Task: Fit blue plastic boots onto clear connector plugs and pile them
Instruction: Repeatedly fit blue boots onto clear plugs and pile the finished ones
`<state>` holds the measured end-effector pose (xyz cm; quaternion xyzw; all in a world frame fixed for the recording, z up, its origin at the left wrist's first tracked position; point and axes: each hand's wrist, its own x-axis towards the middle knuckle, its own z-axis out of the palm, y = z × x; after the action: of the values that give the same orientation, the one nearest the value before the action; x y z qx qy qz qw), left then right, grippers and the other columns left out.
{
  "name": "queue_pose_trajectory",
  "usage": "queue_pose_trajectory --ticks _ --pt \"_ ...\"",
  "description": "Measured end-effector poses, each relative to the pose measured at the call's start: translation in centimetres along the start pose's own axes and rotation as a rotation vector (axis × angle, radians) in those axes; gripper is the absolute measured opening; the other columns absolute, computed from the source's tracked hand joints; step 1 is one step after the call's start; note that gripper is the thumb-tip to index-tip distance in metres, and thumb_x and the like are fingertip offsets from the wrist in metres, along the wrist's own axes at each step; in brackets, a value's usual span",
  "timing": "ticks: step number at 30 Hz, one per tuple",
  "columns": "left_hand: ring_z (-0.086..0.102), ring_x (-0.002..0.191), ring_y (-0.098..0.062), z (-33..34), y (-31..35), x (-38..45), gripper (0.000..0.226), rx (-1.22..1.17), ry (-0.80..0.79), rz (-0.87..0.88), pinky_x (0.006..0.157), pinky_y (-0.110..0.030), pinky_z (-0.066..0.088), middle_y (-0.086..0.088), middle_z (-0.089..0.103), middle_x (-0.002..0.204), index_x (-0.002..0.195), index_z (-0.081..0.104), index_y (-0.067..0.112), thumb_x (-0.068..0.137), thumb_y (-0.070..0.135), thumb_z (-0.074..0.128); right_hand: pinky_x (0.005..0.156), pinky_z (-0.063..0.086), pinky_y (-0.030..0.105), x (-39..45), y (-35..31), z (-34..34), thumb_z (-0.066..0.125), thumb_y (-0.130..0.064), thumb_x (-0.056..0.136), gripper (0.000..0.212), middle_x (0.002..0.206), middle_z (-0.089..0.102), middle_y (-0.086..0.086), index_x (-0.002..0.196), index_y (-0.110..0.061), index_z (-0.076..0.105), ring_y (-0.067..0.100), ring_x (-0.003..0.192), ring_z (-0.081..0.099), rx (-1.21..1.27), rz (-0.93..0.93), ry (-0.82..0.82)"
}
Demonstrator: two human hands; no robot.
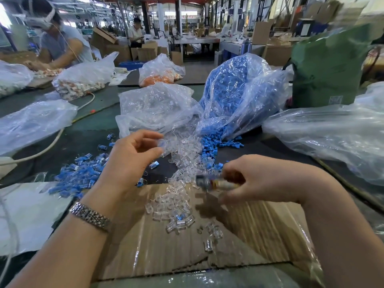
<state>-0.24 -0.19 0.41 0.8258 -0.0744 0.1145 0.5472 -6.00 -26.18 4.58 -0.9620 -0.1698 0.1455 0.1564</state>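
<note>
two hands in view: left grip [133, 156], right grip [247, 179]. one bag of blue boots [234, 90], one bag of clear plugs [153, 104] beyond them. loose plugs, boots and assembled pieces [79, 175]: too many to count.

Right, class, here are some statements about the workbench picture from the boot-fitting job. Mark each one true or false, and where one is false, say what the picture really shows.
1. The blue boots spill from a clear bag. True.
2. The finished pile lies to the right of the right hand. False: it lies left of the left hand.
3. The left wrist wears a metal watch band. True.
4. The right hand is flat and empty. False: its fingers curl round a small blurred object.
5. Loose clear plugs lie on the cardboard. True.
6. The green bag lies by the left hand. False: it stands at the far right.
</note>
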Motion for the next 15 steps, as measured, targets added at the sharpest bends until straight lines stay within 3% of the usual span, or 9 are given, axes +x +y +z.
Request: queue_pose_trajectory --ticks 2,5,8,10,12,15 --pt "0.067 0.081 -0.009 -0.9 -0.9 0.4 0.021 0.309 0.068 -0.036 0.069 -0.023 0.05 0.004 0.071 0.093 0.098 0.074 0.028 0.089 0.009 0.071 0.071 0.047 0.034 -0.1 0.0 0.1 0.079 -0.042 0.078 0.027 0.084 0.06 -0.006 0.086 -0.024 0.06 0.012 0.077 0.056 -0.068 -0.002 -0.058" --pt "0.062 0.101 -0.025 -1.0 -1.5 0.7 0.025 0.657 0.096 -0.019 0.087 -0.042 0.05 -0.001 0.066 0.105 0.098 0.075 0.027 0.085 0.007 0.066 0.084 0.051 0.037 0.2 -0.4 0.6 0.08 -0.039 0.076 0.028 0.097 0.058 -0.009 0.094 -0.029 0.061 0.013 0.093 0.056 -0.144 -0.016 -0.104" --pt "0.055 0.119 -0.024 0.4 -1.4 0.6 0.033 0.707 0.023 0.148 0.101 -0.043 0.041 0.002 0.065 0.121 0.108 0.076 0.026 0.087 0.004 0.063 0.09 0.05 0.041 0.4 -0.5 0.8 0.082 -0.041 0.075 0.036 0.101 0.057 -0.009 0.1 -0.027 0.061 0.016 0.099 0.055 -0.19 -0.035 -0.105" --pt "0.051 0.131 -0.02 1.6 -1.5 0.5 0.043 0.728 -0.077 0.233 0.112 -0.044 0.033 0.005 0.063 0.135 0.125 0.07 0.028 0.091 0.004 0.059 0.09 0.05 0.04 0.4 -0.6 0.9 0.083 -0.041 0.074 0.038 0.102 0.057 -0.009 0.1 -0.029 0.058 0.016 0.1 0.055 -0.199 -0.044 -0.116" --pt "0.041 0.142 -0.013 2.6 -1.8 0.5 0.051 0.799 -0.183 0.257 0.121 -0.043 0.022 0.01 0.052 0.15 0.142 0.055 0.032 0.098 0.008 0.054 0.088 0.051 0.038 0.5 -0.6 1.0 0.083 -0.04 0.075 0.038 0.101 0.057 -0.009 0.098 -0.031 0.055 0.015 0.098 0.056 -0.188 -0.043 -0.129" --pt "0.036 0.144 -0.008 3.0 -2.3 0.6 0.048 0.841 -0.255 0.262 0.124 -0.039 0.017 0.014 0.044 0.154 0.147 0.049 0.033 0.103 0.013 0.048 0.082 0.052 0.032 0.5 -0.4 0.9 0.086 -0.046 0.071 0.042 0.098 0.058 -0.013 0.098 -0.033 0.056 0.008 0.092 0.056 -0.154 -0.025 -0.137"
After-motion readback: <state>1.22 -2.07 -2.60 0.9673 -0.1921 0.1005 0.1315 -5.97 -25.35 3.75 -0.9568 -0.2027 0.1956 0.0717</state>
